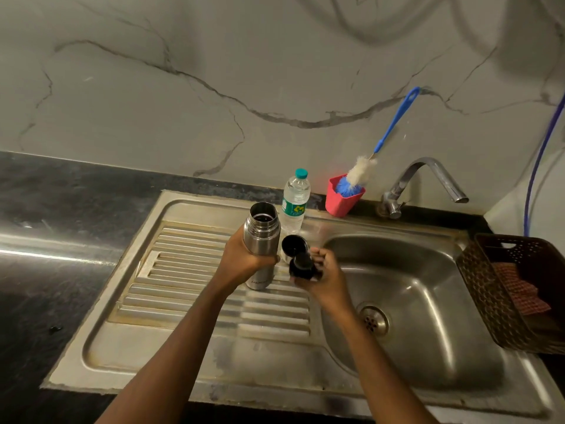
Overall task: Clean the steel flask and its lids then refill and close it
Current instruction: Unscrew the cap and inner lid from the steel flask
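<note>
Brown basket holding checked cloth; tap by wall.

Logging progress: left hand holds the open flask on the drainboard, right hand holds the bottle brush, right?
Not quite: in the head view the right hand holds a black lid; the bottle brush stands in the red cup. The rest holds.

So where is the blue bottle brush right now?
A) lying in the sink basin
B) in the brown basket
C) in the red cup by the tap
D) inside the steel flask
C: the brush stands bristles-down in the red cup beside the tap.
</note>
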